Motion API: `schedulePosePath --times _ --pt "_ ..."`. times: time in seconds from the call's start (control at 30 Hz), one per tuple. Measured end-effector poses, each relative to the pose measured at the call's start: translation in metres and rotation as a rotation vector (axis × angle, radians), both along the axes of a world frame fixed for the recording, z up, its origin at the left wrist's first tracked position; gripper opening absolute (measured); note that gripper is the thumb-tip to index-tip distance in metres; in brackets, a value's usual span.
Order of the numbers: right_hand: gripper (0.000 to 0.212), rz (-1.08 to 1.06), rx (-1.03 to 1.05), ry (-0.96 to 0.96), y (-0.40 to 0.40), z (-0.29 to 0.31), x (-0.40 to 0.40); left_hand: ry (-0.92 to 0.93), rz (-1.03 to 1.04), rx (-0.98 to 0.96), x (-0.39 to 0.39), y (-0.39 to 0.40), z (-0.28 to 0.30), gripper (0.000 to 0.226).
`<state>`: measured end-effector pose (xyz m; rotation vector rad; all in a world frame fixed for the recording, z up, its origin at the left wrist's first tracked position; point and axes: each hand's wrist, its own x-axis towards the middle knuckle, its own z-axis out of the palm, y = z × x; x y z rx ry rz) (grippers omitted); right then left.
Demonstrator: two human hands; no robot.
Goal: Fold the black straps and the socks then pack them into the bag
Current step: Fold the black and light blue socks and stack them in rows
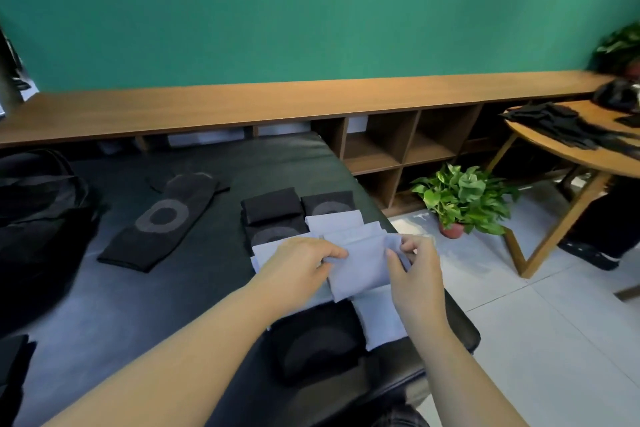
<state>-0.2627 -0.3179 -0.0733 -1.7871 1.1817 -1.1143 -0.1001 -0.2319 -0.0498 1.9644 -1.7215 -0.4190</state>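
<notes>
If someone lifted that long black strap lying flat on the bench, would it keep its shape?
Probably not: the unfolded black strap lies thin and flat on the bench, so it likely droops. It looks light. Its knit-looking fabric seems unlikely to slip.

Even, soft indoor light; wide-angle bending and blur toward the edges

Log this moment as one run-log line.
stage: folding | left hand: pinches grey sock | right hand: pinches same sock | bag: far left | unfolded black strap: bench
</notes>
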Motion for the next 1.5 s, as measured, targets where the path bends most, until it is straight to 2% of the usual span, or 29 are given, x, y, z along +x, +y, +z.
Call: schedulePosePath --times 0.1,0.23,0.33,0.47,0.6,0.73,0.83,1.0,1.13,1.23,1.33,1.43,1.5 --pt "0.026 -0.022 -0.012 0.042 -0.016 -0.008 -0.01 -0.087 -0.051 0.015 -0.009 -0.018 -0.003 0.04" --pt "0.018 -0.019 -0.03 0.144 -0.031 -0.023 -0.016 -0.138 -0.067 0.062 -0.014 -0.035 -0.014 0.043" --pt "0.009 0.0 0.02 0.194 -0.033 -0.032 -0.018 -0.188 -0.038 0.128 -0.016 -0.041 -0.023 0.027" --pt "0.016 0.011 0.067 0.235 -0.031 -0.039 -0.017 -0.224 -0.054 0.133 -0.024 -0.041 -0.032 0.02" --pt "0.02 -0.02 0.085 0.201 -0.033 -0.042 -0.013 -0.279 -0.132 0.103 -0.027 -0.035 -0.039 0.04" --pt "0.021 -0.018 0.087 0.21 -0.034 -0.045 -0.007 -0.356 -0.189 0.107 -0.03 -0.028 -0.039 0.042" --pt "0.021 0.014 0.061 0.33 -0.034 -0.051 -0.005 -0.373 -0.187 0.152 -0.031 -0.022 -0.041 0.039" --pt "0.024 -0.044 -0.11 0.564 -0.025 -0.057 -0.001 -0.345 -0.202 0.155 -0.032 -0.014 -0.039 0.031" --pt "0.028 -0.131 -0.169 0.553 -0.007 -0.057 0.004 -0.289 -0.142 0.075 -0.029 -0.002 -0.034 0.036" --pt "0.032 -0.061 -0.12 0.487 0.008 -0.05 0.009 -0.249 -0.077 -0.019 -0.019 0.012 -0.037 0.042" --pt "0.033 -0.006 -0.12 0.407 0.024 -0.042 0.02 -0.235 0.027 -0.157 -0.005 0.035 -0.041 0.06" --pt "0.032 0.042 -0.12 0.329 0.044 -0.034 0.038 -0.243 0.166 -0.271 0.014 0.059 -0.052 0.038" --pt "0.033 0.089 -0.148 0.279 0.059 -0.03 0.052 -0.213 0.26 -0.305 0.025 0.075 -0.058 0.035"
